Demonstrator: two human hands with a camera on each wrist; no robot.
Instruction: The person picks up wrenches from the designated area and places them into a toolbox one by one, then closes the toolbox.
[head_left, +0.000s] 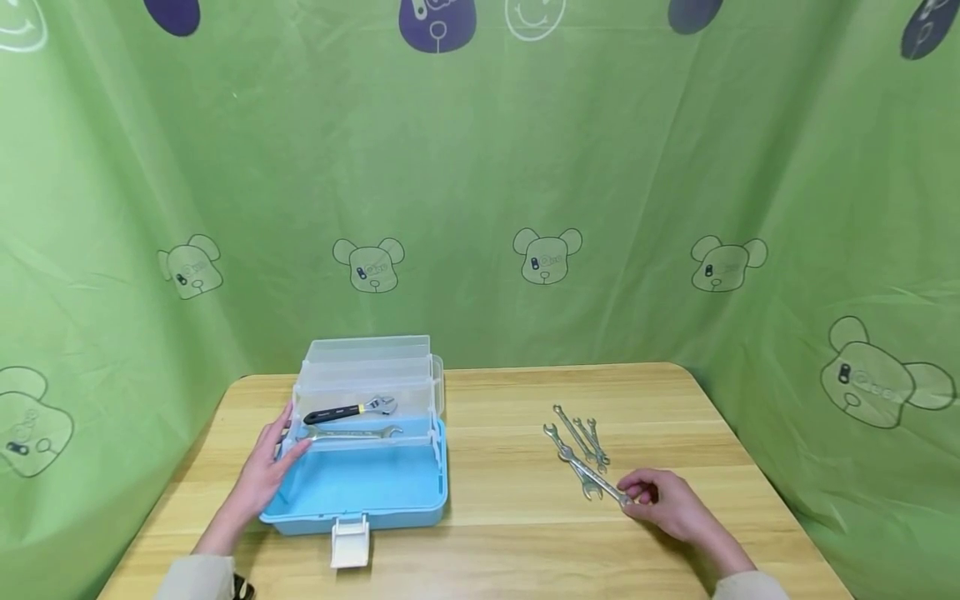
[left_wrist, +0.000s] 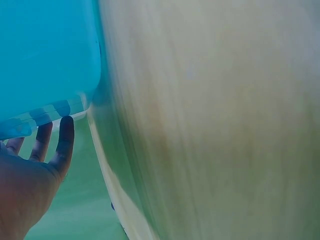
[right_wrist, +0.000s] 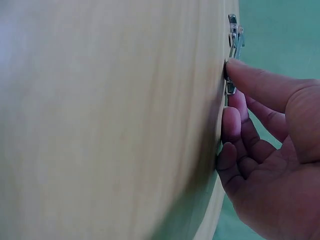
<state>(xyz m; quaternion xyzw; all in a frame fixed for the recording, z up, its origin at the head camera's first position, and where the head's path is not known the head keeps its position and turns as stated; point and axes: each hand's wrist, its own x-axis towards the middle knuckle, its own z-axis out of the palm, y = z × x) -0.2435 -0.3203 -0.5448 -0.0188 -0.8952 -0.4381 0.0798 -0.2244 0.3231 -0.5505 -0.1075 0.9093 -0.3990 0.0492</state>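
Note:
A light-blue toolbox (head_left: 360, 487) stands open at the left of the table. My left hand (head_left: 264, 467) holds its left side, thumb over the edge; the left wrist view shows the fingers (left_wrist: 64, 142) against the wall. In the toolbox's clear tray lie an adjustable wrench (head_left: 337, 413) with a black handle and a silver open-end wrench (head_left: 352, 433). My right hand (head_left: 671, 504) pinches the near end of a silver combination wrench (head_left: 596, 477), whose far end overlaps another wrench (head_left: 591, 490). In the right wrist view, fingers partly hide the wrench (right_wrist: 231, 87).
Several smaller wrenches (head_left: 588, 437) lie close together just beyond the held one. A white latch (head_left: 350, 543) hangs off the toolbox front. The wooden table (head_left: 498, 483) is enclosed by green printed curtains (head_left: 465, 317) at the back and sides.

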